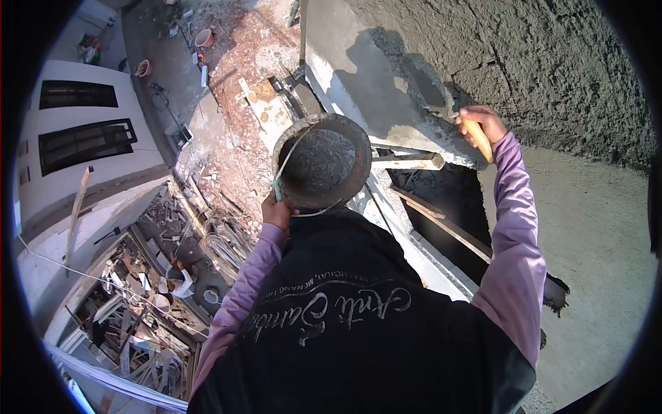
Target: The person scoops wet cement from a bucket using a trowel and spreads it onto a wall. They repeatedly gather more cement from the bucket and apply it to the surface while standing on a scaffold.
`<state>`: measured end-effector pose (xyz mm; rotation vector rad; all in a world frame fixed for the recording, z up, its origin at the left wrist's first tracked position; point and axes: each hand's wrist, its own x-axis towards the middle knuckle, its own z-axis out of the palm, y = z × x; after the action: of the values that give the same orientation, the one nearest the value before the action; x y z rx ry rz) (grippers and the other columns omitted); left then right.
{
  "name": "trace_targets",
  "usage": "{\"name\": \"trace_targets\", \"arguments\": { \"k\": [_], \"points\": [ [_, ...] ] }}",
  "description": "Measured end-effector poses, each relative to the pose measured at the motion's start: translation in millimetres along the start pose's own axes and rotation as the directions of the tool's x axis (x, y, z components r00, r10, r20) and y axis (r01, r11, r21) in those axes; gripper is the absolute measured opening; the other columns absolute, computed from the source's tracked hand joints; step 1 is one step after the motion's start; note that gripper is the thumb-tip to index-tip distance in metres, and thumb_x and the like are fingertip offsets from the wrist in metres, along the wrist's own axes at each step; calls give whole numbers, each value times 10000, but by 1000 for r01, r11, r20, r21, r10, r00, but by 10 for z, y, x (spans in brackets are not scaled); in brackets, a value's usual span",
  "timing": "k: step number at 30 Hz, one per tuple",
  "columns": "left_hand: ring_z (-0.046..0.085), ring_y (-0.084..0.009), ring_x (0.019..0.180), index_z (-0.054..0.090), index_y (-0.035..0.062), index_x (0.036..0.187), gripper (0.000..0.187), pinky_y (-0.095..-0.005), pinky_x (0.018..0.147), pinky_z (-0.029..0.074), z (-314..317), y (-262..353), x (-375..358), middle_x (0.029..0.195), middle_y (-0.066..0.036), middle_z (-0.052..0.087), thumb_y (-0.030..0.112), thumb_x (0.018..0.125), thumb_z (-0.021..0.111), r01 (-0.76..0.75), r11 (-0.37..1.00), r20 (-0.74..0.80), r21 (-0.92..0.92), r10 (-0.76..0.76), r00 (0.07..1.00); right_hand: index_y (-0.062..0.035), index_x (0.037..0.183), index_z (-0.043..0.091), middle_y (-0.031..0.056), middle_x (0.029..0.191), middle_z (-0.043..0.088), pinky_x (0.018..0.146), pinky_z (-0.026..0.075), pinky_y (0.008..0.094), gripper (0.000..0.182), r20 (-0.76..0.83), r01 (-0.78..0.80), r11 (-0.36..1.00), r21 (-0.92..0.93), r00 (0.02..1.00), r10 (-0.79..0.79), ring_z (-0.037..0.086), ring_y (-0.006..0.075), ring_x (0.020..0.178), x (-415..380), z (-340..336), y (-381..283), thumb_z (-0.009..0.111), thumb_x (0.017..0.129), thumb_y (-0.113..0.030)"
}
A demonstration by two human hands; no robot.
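My left hand (278, 212) is closed at the near edge of a round, dark bucket (361, 165), by its cord handle. Wet grey mortar (324, 164) lies inside. Out to the right, my right hand (484, 125) wraps around the yellowish handle of a trowel (476, 136). The trowel's grey blade is up against the wall and hard to tell from the mortar there. Around it, the wall has rough, dark mortar (552, 76) above and a smoother grey surface (579, 241) below. My shadow falls on the smooth plaster beside the blade.
A wooden beam (410, 162) and a plank (441, 219) cross a dark opening (452, 196) below my right arm. Far below on the left lie a heap of scrap wood (131, 317) and coiled material (231, 241). Reddish rubble (238, 62) covers the ground ahead.
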<state>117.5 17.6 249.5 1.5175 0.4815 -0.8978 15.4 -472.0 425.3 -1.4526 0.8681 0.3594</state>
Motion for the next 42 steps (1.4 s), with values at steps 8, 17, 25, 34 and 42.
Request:
{"name": "trace_targets", "arguments": {
  "k": [8,17,25,34,42],
  "points": [
    [523,-110,595,615,15,974,180,-276,528,490,66,-17,-116,713,-10,547,9,877,464,-65,998,22,-14,65,998,10,862,629,53,591,539,426,364,263,259,-624,-79,850,-521,715,-315,480,88,454,-2037,400,-377,541,980,-204],
    [541,-102,595,590,0,1156,297,-268,507,515,234,-215,-91,792,-20,587,6,878,483,-45,998,118,52,39,992,7,936,735,279,1130,625,788,584,447,229,41,88,234,-968,979,-199,706,375,896,768,2520,2034,698,754,-128],
    [601,-127,577,378,-82,1435,590,-272,481,494,171,-264,-129,961,-139,696,35,882,549,-173,944,194,282,120,974,-1,1031,664,201,1005,612,781,564,446,331,48,155,211,-965,897,-439,645,345,965,413,1940,2144,696,759,-187],
    [541,-104,531,562,-54,1239,410,-254,477,463,159,-214,-149,785,-46,622,-6,832,549,-155,960,157,234,120,980,-25,1068,642,169,999,618,752,550,448,290,221,421,280,-863,812,-540,656,331,899,783,2486,2532,649,821,-177],
    [517,-84,524,587,-20,1209,365,-245,465,443,143,-139,-114,746,-3,579,0,849,529,-113,983,113,143,97,989,-24,1059,646,161,946,628,742,535,431,273,-74,3,189,-982,916,-395,664,305,893,360,1869,2152,639,810,-136]
  ]
}}
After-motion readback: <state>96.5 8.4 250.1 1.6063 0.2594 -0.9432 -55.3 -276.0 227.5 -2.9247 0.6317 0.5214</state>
